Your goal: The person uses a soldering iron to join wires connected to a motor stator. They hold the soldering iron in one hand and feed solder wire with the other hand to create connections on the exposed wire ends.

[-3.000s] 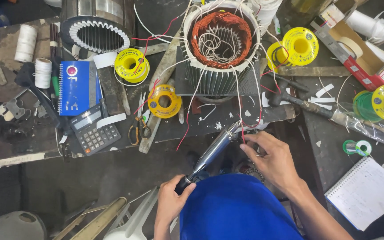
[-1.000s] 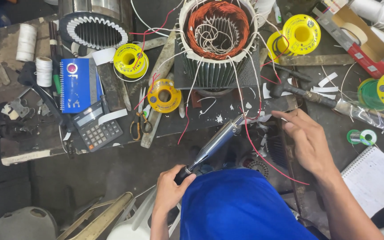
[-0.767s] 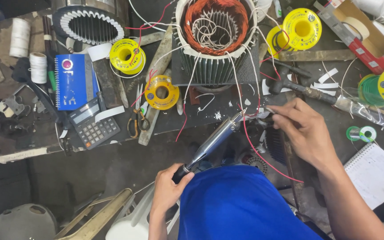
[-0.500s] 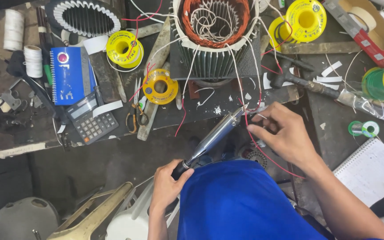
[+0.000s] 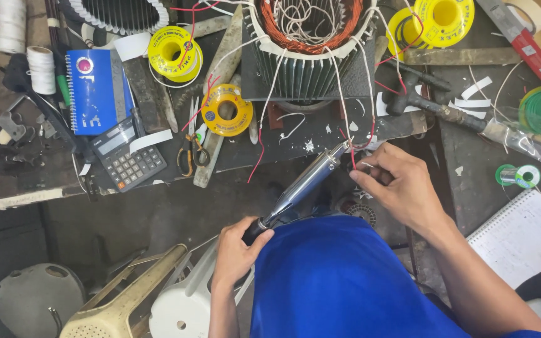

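Observation:
My left hand (image 5: 236, 250) grips the black handle of a soldering iron (image 5: 305, 184) with a long shiny barrel. Its tip meets the wire ends (image 5: 355, 150) pinched in my right hand (image 5: 402, 188). These are red and white leads running down from a motor stator (image 5: 311, 47) with copper windings at the top of the workbench. My blue shirt fills the bottom of the view.
Yellow wire spools (image 5: 173, 53) (image 5: 226, 109) (image 5: 443, 19), scissors (image 5: 189, 147), a calculator (image 5: 126, 156), a blue notebook (image 5: 95, 91), a hammer (image 5: 427, 100), a solder reel (image 5: 516, 176), a white spiral notepad (image 5: 524, 235). A second stator (image 5: 117, 12) is top left. Stools (image 5: 126, 300) stand below.
The view has shifted and closed in on the bench. My hands keep the iron tip against the held wire ends; the right hand has shifted slightly left.

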